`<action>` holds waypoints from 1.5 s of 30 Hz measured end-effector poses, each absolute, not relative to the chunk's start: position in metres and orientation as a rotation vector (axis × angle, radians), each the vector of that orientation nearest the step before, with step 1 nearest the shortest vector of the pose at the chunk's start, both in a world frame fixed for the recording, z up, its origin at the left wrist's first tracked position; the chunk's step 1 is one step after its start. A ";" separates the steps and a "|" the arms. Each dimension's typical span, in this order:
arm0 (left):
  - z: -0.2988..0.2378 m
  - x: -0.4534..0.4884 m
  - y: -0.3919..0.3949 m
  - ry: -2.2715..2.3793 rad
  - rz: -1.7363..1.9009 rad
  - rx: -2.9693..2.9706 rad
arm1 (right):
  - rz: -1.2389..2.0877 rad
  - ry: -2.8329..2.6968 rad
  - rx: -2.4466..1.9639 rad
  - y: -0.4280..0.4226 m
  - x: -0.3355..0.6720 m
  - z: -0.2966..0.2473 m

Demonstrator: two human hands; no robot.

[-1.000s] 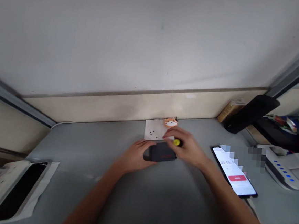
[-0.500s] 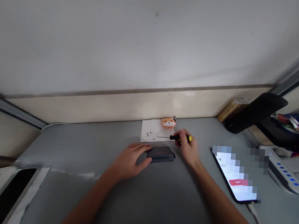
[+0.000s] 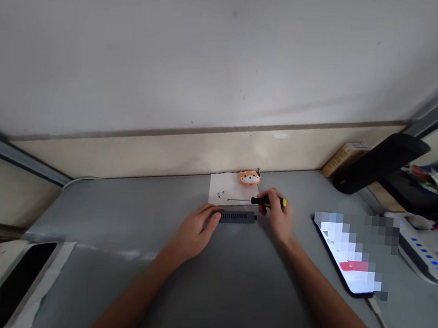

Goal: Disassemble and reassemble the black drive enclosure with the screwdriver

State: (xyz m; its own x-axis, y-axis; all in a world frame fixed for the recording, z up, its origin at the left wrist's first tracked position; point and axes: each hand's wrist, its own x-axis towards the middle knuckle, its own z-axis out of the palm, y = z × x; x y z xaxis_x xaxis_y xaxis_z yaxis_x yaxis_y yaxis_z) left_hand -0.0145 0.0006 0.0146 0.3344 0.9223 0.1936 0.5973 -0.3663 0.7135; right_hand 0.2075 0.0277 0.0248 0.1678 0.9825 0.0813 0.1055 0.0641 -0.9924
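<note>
Left hand (image 3: pixel 193 232), fingers (image 3: pixel 209 215) closed on dark vented box (image 3: pixel 237 216), on edge on counter (image 3: pixel 119 277), just below white paper (image 3: pixel 232 190) with screws (image 3: pixel 221 195). Right hand (image 3: pixel 277 214), fingers (image 3: pixel 273 198) gripping screwdriver (image 3: pixel 265 201), shaft over paper.

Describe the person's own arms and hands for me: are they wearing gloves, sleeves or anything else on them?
The left hand and right hand are bare, with no gloves. The left forearm and right forearm show no sleeve down to the picture's bottom edge, and no watch or band shows on either. No cables or markings are visible.
</note>
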 end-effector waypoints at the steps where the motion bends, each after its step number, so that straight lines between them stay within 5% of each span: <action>1: 0.013 -0.013 0.000 1.337 0.845 2.042 | 0.974 -1.158 -1.283 0.027 0.209 0.027; 15: 0.002 -0.027 0.002 1.305 1.203 2.380 | 1.188 -1.038 -1.089 0.019 0.201 0.031; 45: 0.020 -0.036 0.005 1.187 1.140 2.791 | 1.052 -1.384 -1.260 0.036 0.202 0.008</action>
